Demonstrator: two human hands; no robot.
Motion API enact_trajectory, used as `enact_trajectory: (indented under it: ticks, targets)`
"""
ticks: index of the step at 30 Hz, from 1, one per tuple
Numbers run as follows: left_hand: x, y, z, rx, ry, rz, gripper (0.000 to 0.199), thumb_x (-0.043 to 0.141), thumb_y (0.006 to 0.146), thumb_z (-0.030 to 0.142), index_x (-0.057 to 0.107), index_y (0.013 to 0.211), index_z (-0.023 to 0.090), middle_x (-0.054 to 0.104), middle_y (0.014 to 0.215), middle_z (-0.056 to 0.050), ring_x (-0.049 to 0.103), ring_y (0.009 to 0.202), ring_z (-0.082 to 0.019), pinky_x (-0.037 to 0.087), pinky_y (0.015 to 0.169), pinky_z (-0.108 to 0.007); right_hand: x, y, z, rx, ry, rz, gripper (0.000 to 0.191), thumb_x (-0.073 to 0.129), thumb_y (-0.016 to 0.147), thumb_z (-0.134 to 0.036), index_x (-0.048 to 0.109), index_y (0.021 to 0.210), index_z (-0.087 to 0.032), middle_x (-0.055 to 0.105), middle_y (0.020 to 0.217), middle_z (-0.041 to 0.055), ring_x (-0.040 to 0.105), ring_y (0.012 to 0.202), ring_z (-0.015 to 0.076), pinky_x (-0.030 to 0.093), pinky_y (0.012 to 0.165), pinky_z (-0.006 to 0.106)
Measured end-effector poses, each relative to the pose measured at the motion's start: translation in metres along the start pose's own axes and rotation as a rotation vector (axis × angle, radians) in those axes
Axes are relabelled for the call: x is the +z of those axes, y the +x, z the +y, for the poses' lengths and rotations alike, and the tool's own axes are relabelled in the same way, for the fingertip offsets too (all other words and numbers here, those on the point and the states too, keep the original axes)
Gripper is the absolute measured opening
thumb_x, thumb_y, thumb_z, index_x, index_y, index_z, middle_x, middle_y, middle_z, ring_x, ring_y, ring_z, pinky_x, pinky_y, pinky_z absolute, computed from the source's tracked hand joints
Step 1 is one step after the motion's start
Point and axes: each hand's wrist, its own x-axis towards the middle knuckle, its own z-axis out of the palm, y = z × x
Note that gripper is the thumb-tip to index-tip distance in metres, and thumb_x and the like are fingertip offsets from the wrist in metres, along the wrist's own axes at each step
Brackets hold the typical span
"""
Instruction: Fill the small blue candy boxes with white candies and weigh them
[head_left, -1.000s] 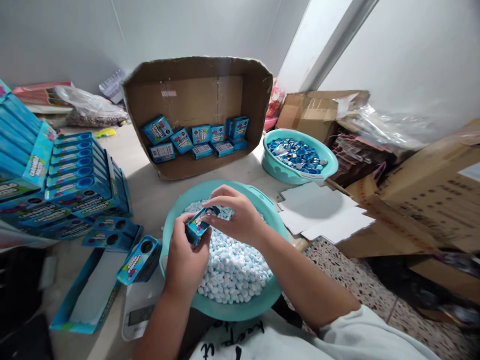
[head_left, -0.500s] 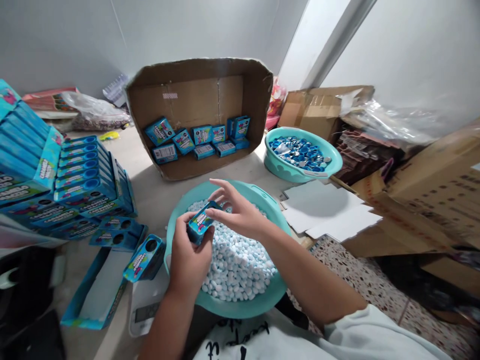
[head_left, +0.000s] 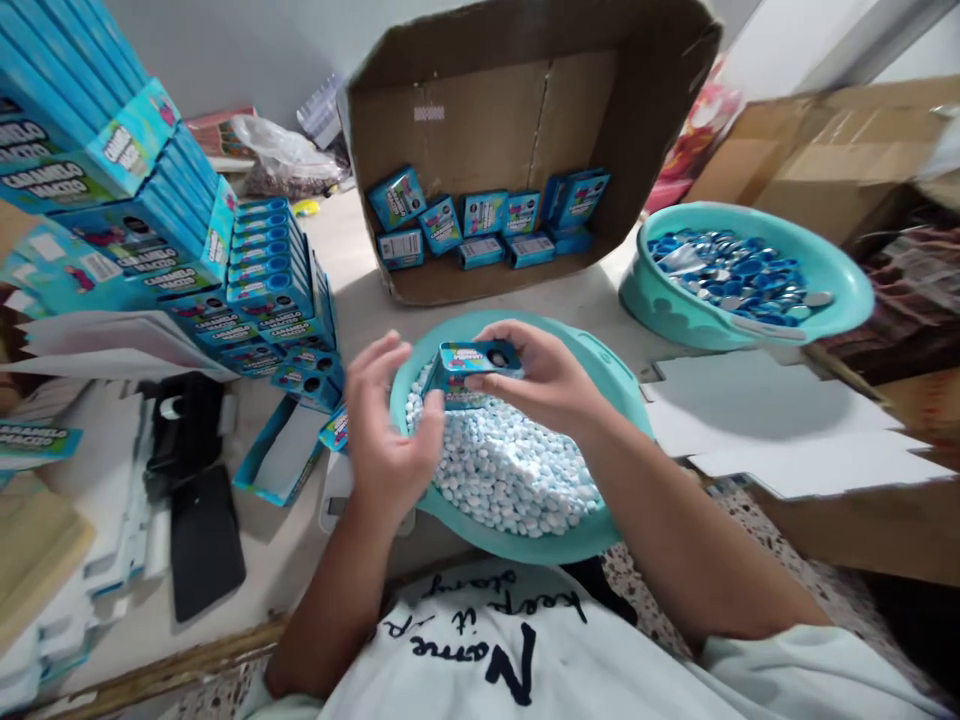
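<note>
Gripping the small blue cardboard box [head_left: 463, 374] above the round teal plastic basin [head_left: 517, 546], centre of frame, the right hand [head_left: 553, 385] may dent it by squeezing too hard (the left hand [head_left: 391, 432], fingers spread, seems to hold nothing).

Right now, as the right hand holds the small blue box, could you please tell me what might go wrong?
The small blue box seems gripped by the right hand alone, so it could slip into the white pieces below. The left forearm appears close to the scale and might nudge it.
</note>
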Motion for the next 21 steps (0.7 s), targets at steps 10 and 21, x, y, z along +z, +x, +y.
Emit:
enact_trajectory:
  ticks: [10,21]
  targets:
    - [-0.154,-0.026,-0.036,-0.294,0.264,0.544,0.023,0.081,0.073,0.034,0.067,0.082,0.019,0.070,0.078,0.001,0.067,0.075,-0.019,0.060,0.093,-0.049,0.013,-0.007,-0.005,-0.073,-0.429,0.096,0.032,0.081,0.080,-0.040,0.059,0.093,-0.021,0.062,0.090,0.0040,0.057,0.080,0.0184,0.046,0.071,0.033]
    - [-0.145,-0.034,-0.054,-0.361,0.250,0.062,0.071,0.087,0.064,0.040,0.060,0.126,0.020,0.070,0.121,-0.009,0.068,0.111,-0.023,0.055,0.101,-0.039,0.006,-0.003,0.008,-0.206,-0.465,0.204,0.034,0.081,0.079,-0.043,0.058,0.092,-0.022,0.064,0.096,0.0064,0.060,0.090,0.0216,0.051,0.080,0.038]
